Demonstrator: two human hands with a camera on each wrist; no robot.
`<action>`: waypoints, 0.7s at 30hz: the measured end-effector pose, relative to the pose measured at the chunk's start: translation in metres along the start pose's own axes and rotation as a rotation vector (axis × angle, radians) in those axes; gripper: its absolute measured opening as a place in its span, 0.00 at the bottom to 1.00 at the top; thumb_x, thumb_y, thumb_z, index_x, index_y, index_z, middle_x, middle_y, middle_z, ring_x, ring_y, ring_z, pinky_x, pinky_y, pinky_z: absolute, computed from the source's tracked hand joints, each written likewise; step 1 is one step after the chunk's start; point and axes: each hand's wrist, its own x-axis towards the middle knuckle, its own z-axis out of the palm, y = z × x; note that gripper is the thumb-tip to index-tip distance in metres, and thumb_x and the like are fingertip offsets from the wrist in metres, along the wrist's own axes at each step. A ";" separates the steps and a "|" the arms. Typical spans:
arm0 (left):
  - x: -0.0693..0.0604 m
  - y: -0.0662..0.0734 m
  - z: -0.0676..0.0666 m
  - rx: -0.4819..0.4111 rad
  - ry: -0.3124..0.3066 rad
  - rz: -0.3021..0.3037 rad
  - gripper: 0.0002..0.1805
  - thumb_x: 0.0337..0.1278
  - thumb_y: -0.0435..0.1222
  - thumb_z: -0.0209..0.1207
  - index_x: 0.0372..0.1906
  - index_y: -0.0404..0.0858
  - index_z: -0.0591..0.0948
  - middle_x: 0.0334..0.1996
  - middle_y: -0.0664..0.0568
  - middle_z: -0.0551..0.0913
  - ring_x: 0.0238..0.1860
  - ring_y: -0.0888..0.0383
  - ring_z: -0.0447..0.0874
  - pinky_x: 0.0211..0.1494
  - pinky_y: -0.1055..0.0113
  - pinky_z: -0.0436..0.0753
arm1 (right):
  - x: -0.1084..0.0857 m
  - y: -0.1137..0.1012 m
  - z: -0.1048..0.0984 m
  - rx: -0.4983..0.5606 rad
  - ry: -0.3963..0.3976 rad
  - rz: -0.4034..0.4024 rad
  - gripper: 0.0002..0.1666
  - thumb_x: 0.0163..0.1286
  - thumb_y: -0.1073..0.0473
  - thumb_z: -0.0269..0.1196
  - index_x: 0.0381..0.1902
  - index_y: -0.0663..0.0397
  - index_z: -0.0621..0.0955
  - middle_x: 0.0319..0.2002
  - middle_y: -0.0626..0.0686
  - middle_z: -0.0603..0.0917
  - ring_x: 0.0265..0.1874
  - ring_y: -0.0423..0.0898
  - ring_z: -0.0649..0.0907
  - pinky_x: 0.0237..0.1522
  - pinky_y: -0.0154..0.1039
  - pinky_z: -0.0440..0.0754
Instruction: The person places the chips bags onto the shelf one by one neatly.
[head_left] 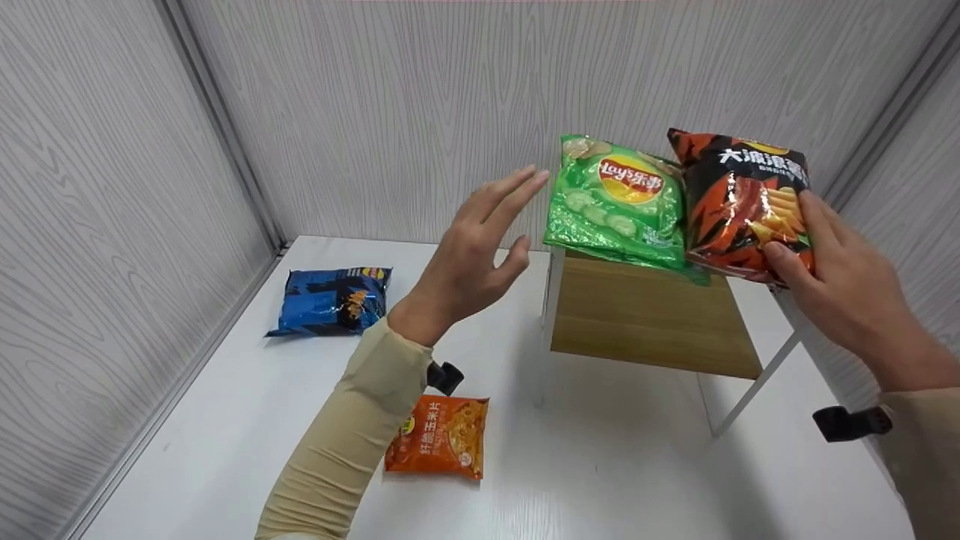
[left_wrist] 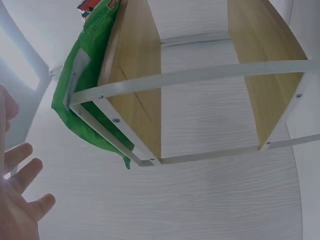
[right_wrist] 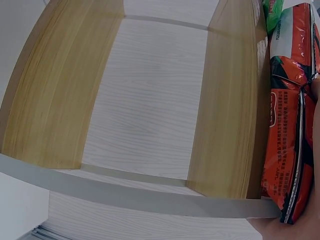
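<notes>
My right hand (head_left: pixel 847 277) grips the right side of a black and red bag of chips (head_left: pixel 742 202), thumb on its front. In the right wrist view the bag's red back (right_wrist: pixel 287 120) faces the camera beside the rack. A green Lay's chip bag (head_left: pixel 619 202) lies on top of the small rack, left of the black and red one and touching it. Just left of the green bag, my left hand (head_left: pixel 476 244) is raised with fingers extended, apart from it and holding nothing. In the left wrist view the green bag (left_wrist: pixel 85 75) overhangs the rack's frame.
The rack has wooden shelves (head_left: pixel 652 319) and a white metal frame (left_wrist: pixel 210 74). On the white table (head_left: pixel 600 480), a blue chip bag (head_left: pixel 330 301) lies at the back left and an orange snack bag (head_left: pixel 442 439) nearer the front. Grey wood-grain panels (head_left: pixel 390 120) enclose the table.
</notes>
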 end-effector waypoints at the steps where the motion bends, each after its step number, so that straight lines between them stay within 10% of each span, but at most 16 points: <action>1: -0.005 -0.003 0.000 0.002 0.007 -0.014 0.31 0.67 0.36 0.51 0.74 0.40 0.64 0.73 0.47 0.67 0.73 0.55 0.64 0.77 0.65 0.61 | 0.000 0.000 0.000 0.000 0.004 -0.001 0.46 0.76 0.36 0.44 0.81 0.45 0.42 0.77 0.68 0.51 0.67 0.79 0.59 0.59 0.78 0.55; 14: -0.076 -0.030 0.012 0.019 -0.022 -0.176 0.31 0.67 0.34 0.54 0.75 0.41 0.64 0.71 0.45 0.68 0.72 0.53 0.66 0.77 0.59 0.65 | -0.001 0.000 -0.001 0.006 0.027 -0.012 0.45 0.76 0.36 0.44 0.81 0.44 0.43 0.77 0.68 0.52 0.66 0.77 0.60 0.60 0.77 0.56; 21: -0.117 -0.028 0.025 0.021 -0.141 -0.336 0.32 0.69 0.37 0.55 0.75 0.44 0.64 0.73 0.47 0.65 0.72 0.50 0.65 0.76 0.54 0.65 | 0.000 -0.001 0.001 0.019 0.052 -0.046 0.43 0.76 0.39 0.46 0.81 0.44 0.46 0.75 0.68 0.57 0.63 0.77 0.63 0.55 0.76 0.59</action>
